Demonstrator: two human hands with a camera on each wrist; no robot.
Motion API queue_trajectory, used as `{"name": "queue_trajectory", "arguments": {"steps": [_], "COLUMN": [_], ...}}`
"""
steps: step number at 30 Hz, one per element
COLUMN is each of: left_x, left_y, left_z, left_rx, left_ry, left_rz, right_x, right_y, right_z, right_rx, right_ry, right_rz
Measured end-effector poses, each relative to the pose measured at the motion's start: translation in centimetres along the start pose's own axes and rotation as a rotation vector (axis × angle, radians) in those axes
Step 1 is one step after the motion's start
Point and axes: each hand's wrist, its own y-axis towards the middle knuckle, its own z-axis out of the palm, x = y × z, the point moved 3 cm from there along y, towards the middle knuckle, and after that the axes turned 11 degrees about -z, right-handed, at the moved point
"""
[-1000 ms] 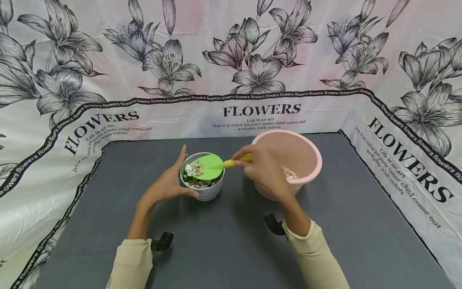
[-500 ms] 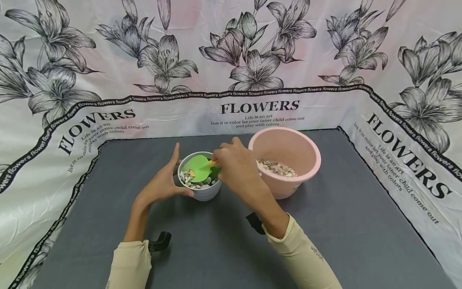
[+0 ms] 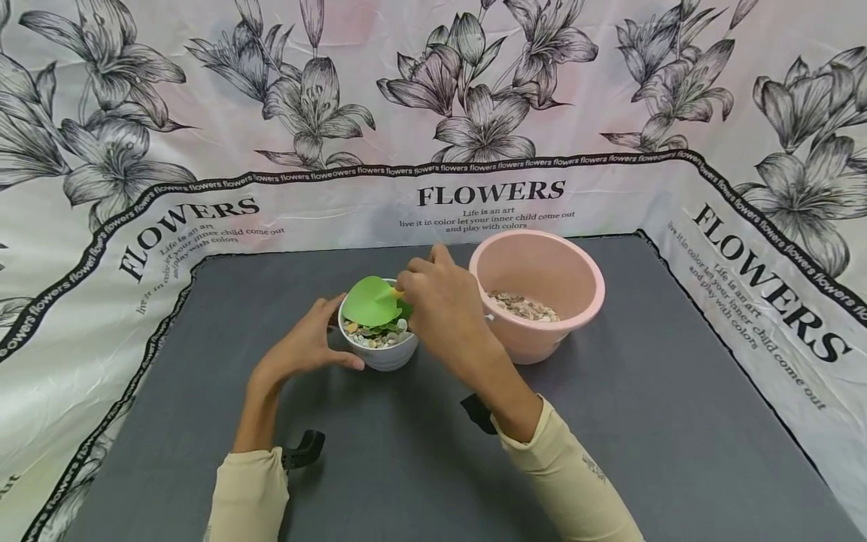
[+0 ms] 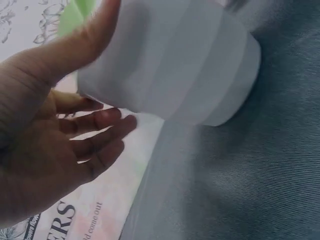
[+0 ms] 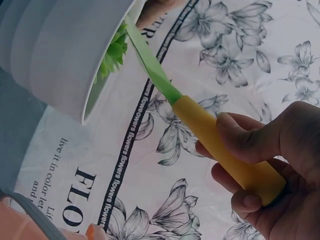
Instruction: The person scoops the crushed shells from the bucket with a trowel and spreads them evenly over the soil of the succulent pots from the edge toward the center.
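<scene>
A white ribbed pot (image 3: 384,357) stands on the table, holding a green leafy plant (image 5: 115,54) and pale pebbles (image 3: 376,339). My left hand (image 3: 305,342) is around its left side. In the left wrist view the thumb lies along the white wall while several fingers sit loosely curled beyond the pot. My right hand (image 3: 443,305) grips the yellow handle of a small trowel (image 5: 220,142). Its green blade (image 3: 369,301) is tilted over the pot's far left rim, covering part of the plant. The blade's tip is hidden in the right wrist view.
A pink bucket (image 3: 592,305) with a layer of pebbles (image 3: 523,307) inside stands just right of the right hand. The dark grey tabletop (image 3: 420,467) ends at a flower-printed cloth (image 3: 325,214) at the back and sides.
My right hand has carried the trowel left from beside the bucket, and its blade is now turned over above the pot. Pebbles that lay on the blade are out of sight. My left hand stays beside the pot.
</scene>
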Motion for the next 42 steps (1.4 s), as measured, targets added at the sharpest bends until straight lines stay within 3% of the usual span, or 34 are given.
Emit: {"name": "queue_trajectory", "arguments": {"steps": [3, 9, 15, 17, 19, 24, 28, 32, 36, 39, 42], "left_x": [0.1, -0.3, -1.9, -2.1, -2.0, -2.5, -5.0, -9.3, -13.2, -15.0, -16.0], "left_y": [-0.1, -0.5, -0.5, -0.5, -0.7, -1.0, -1.1, -0.3, 0.9, 2.2, 3.5], "left_z": [0.6, 1.5, 1.6, 1.7, 1.7, 1.0, 0.4, 1.1, 2.8, 4.4, 6.3], "left_rx": [-0.001, -0.027, -0.054, -0.042, -0.034, -0.050, -0.118, -0.170, -0.163, -0.128, -0.080], "left_ry": [-0.060, -0.136, -0.095, -0.064, -0.030, 0.009, 0.039, 0.035, 0.057, 0.068, 0.076], "left_rz": [-0.004, -0.084, 0.050, 0.057, 0.006, -0.054, -0.038, 0.099, 0.253, 0.277, 0.243], "right_x": [-0.3, -0.9, -2.4, -3.1, -3.9, -6.5, -9.3, -12.5, -15.1, -16.3, -16.5], "right_y": [-0.3, -0.7, -1.5, -2.0, -2.6, -4.0, -5.6, -7.7, -8.9, -8.9, -8.7], "right_z": [-0.2, -0.7, -1.8, -2.1, -2.5, -4.4, -6.6, -8.2, -7.7, -5.8, -3.9], "right_rx": [-0.027, -0.076, -0.169, -0.185, -0.197, -0.248, -0.269, -0.215, -0.085, 0.048, 0.161], "right_ry": [0.035, 0.078, 0.151, 0.167, 0.171, 0.143, 0.077, -0.016, -0.135, -0.127, -0.083], "right_rz": [-0.016, -0.072, -0.068, -0.054, -0.030, 0.056, 0.179, 0.307, 0.338, 0.352, 0.370]}}
